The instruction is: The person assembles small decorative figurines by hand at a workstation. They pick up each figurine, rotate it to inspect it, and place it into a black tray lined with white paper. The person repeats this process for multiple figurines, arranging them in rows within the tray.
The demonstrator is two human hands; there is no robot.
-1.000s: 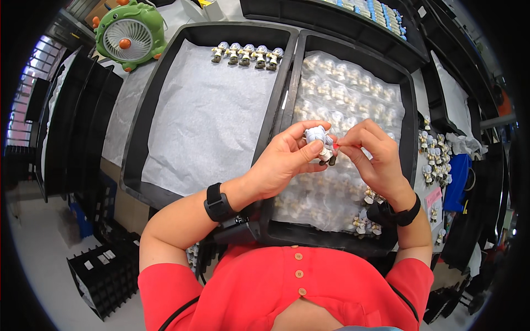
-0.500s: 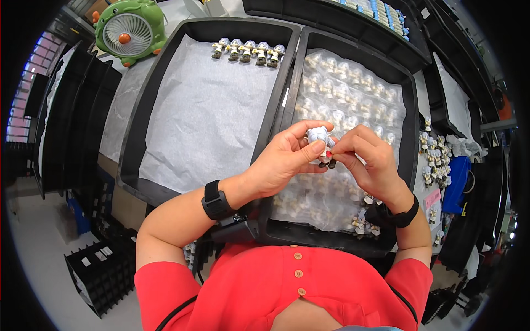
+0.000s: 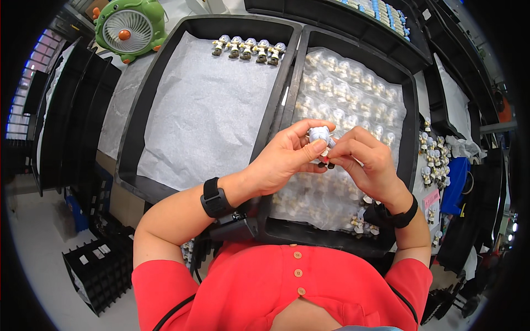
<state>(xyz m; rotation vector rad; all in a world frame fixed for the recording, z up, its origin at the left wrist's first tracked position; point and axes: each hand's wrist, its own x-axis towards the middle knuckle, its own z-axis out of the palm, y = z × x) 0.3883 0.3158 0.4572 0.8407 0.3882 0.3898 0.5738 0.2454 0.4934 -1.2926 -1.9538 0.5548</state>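
A toy figurine (image 3: 320, 134) with a pale blue-grey head and dark feet is held upright in my left hand (image 3: 280, 155), between thumb and fingers. The fingertips of my right hand (image 3: 365, 161) are pinched together at the figurine's lower right side. Right by those fingertips, a small red piece (image 3: 324, 159) shows against the figurine's lower body. Whether the right fingers grip that piece or the figurine itself is hidden. Both hands hover over the right tray (image 3: 409, 118), where rows of similar figurines (image 3: 342, 88) lie under clear plastic sheeting.
The left black tray (image 3: 135, 124) is lined with white paper (image 3: 207, 116) and has a row of several figurines (image 3: 248, 49) at its far end. A green fan (image 3: 128, 30) stands far left. Loose figurines (image 3: 435, 157) and a blue object (image 3: 457, 185) lie at right.
The right fingertips have shifted slightly down along the figurine, and the red piece now shows lower, nearer its feet. The left hand keeps its hold.
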